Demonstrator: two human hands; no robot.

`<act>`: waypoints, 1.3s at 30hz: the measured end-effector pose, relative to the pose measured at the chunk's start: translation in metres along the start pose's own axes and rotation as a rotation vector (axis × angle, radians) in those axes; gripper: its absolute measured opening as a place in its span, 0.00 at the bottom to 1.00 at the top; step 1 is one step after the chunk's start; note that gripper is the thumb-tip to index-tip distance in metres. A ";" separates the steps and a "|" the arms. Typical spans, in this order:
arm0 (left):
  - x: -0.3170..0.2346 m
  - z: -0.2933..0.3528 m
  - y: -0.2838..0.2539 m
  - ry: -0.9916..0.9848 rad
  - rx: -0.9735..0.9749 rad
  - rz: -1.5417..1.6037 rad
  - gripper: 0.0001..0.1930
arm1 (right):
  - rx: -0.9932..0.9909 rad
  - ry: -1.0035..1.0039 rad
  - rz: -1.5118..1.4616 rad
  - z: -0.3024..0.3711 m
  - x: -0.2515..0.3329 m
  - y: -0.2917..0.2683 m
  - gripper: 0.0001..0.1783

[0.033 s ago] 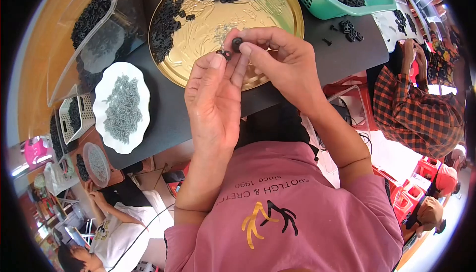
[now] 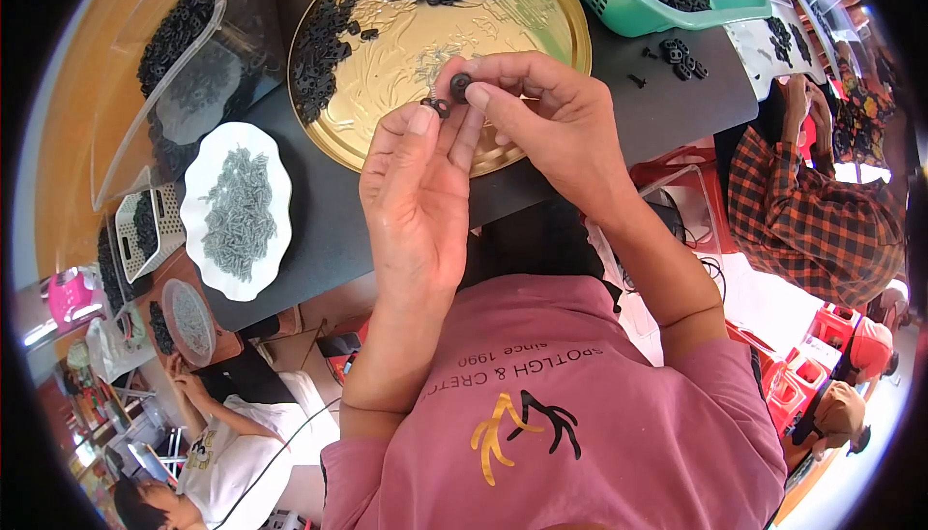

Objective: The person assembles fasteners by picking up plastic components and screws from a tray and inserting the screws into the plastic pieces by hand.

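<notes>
black small ringed piece point(image 2: 441, 107): pinched by the left hand point(image 2: 416, 191), thumb against fingers, over the round gold metal tray point(image 2: 385, 64)
black round piece point(image 2: 461, 86): just right, between thumb and forefinger of the right hand point(image 2: 565, 129)
hands since earlier: practically unmoved, same grips
dark grey tabletop point(image 2: 667, 112): near edge passes beneath both forearms
room: tabletop strip between tray and white scalloped dish point(image 2: 194, 203) at left; more right of tray

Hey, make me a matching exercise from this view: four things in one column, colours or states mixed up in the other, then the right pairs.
Things:
1. scalloped dish
2. round tray
3. basket at top right
4. round part

Descriptions:
A. pinched in the right hand
B. white
C. green
D. gold

Pairs: 1-B, 2-D, 3-C, 4-A
</notes>
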State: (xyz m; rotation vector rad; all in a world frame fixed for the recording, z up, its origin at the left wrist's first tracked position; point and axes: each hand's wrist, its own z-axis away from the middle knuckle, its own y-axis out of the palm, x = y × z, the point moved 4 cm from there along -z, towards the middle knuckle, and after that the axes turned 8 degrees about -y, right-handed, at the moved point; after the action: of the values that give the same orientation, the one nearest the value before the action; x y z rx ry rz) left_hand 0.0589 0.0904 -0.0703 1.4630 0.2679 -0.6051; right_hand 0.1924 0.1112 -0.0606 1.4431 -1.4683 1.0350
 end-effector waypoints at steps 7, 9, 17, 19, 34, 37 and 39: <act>-0.001 0.002 0.001 -0.145 -0.112 0.092 0.08 | 0.005 0.043 -0.048 0.006 -0.002 0.002 0.10; -0.003 0.000 0.000 -0.199 -0.114 0.130 0.09 | 0.037 -0.025 0.060 0.007 0.000 0.001 0.11; -0.006 0.002 -0.002 -0.290 -0.142 0.205 0.09 | 0.178 -0.218 0.306 0.009 0.012 0.000 0.09; -0.006 0.003 -0.001 -0.295 -0.141 0.204 0.10 | 0.241 -0.269 0.379 0.010 0.013 0.001 0.10; -0.015 0.003 -0.002 -0.125 0.009 0.078 0.07 | 0.198 -0.429 0.481 0.012 0.018 -0.001 0.10; -0.019 0.006 0.002 -0.134 -0.023 0.091 0.07 | 0.168 -0.454 0.425 0.014 0.022 0.002 0.11; -0.022 0.007 -0.005 -0.114 -0.007 0.056 0.07 | 0.141 -0.469 0.405 0.014 0.020 0.001 0.10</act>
State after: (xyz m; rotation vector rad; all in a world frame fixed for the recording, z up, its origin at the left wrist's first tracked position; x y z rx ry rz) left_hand 0.0368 0.0883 -0.0625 1.4193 0.1389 -0.6391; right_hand 0.1910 0.0909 -0.0464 1.5988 -2.1269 1.1016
